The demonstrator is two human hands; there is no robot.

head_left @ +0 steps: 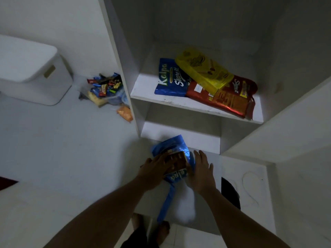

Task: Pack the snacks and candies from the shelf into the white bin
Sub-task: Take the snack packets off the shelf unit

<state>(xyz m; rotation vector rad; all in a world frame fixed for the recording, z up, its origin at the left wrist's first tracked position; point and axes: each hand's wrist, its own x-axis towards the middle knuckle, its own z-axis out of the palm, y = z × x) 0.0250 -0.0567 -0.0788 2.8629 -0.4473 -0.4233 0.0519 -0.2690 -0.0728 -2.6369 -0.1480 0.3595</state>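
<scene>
Down at the low ledge, the person's left hand [157,169] lay flat, fingers spread, on a brown pack [178,161] resting on a blue snack bag [176,145]. The right hand [200,169] stood straight-fingered against the bag's side. On the shelf [172,101] above lay another blue bag [170,77], a yellow bag [204,68] and a red pack [231,97]. The white bin [30,72] sat lidded, well off left, near loose candies [105,88].

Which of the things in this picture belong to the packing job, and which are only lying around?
For the job: white bin; blue Kalpa bag, yellow pack and red pack on the shelf; second blue bag between left hand and right hand; candy pile; orange packet.
Lying about: dark red thing at left edge; black round thing at right.
</scene>
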